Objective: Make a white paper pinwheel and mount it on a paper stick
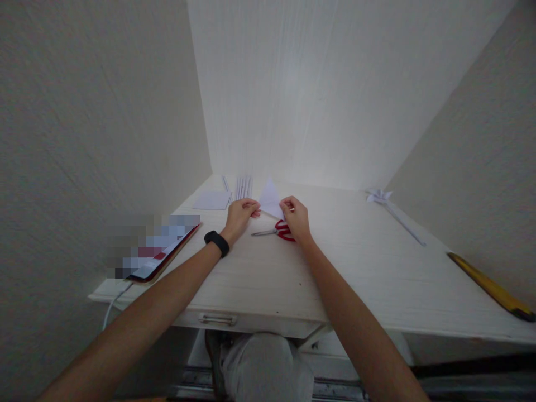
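Over the desk point(268, 290), left hand point(240, 215) and right hand point(296, 218) pinch 1 folded paper point(270, 200) — above red scissors point(282, 231).

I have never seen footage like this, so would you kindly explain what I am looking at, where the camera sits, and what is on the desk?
There is no machine here: a person works with two bare hands, and the single camera is worn on their head, looking forward and down, which is why both forearms stretch away from the bottom edge.

The left hand, with a black wristband, and the right hand each pinch one side of a folded white paper triangle over a pale wooden desk.

Red-handled scissors lie just below the hands. Further back are a flat white sheet and some thin white strips. At left lies a phone, at right a folded paper flower on a stem, and a yellow ruler.
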### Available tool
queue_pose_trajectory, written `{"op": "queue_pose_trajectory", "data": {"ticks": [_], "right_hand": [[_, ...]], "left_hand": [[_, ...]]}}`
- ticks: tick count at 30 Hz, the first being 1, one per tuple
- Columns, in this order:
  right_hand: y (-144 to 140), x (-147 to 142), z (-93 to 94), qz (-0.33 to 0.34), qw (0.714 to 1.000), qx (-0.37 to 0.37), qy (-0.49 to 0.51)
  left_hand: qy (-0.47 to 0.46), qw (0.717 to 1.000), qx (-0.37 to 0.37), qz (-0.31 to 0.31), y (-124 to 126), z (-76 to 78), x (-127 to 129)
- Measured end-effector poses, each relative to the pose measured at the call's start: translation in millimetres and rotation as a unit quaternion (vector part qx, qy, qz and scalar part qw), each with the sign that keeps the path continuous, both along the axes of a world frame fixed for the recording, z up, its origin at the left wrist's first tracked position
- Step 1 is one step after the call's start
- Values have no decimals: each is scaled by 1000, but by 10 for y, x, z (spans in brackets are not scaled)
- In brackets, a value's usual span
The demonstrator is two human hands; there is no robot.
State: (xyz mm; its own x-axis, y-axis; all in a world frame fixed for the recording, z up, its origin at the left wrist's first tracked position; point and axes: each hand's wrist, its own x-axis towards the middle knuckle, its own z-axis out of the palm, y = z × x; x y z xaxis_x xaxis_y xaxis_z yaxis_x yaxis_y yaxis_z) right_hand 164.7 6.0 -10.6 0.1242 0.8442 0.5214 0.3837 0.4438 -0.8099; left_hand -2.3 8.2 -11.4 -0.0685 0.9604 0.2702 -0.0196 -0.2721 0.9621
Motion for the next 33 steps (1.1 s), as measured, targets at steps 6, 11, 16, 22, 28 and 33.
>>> {"op": "queue_pose_trajectory", "data": {"ticks": [6,11,16,22,28,33], "right_hand": [[-3,-8,19,-11,1000,-1,16],[-36,-11,32,-19,1000,-2,17],[-40,-7,26,0,1000,-13,23],[-21,1,30,-7,1000,-20,9],[-7,13,5,-8,1000,-27,8],[2,7,-9,-4,999,-37,14]], "left_hand": [[10,1000,-2,-13,22,-35,15],[20,1000,-1,-12,-5,-1,24],[1,1000,-2,-1,8,-2,13],[-34,999,-20,17,35,-31,-4],[-30,999,-8,10,31,-34,3],[-28,999,-1,15,38,-43,-2]]}}
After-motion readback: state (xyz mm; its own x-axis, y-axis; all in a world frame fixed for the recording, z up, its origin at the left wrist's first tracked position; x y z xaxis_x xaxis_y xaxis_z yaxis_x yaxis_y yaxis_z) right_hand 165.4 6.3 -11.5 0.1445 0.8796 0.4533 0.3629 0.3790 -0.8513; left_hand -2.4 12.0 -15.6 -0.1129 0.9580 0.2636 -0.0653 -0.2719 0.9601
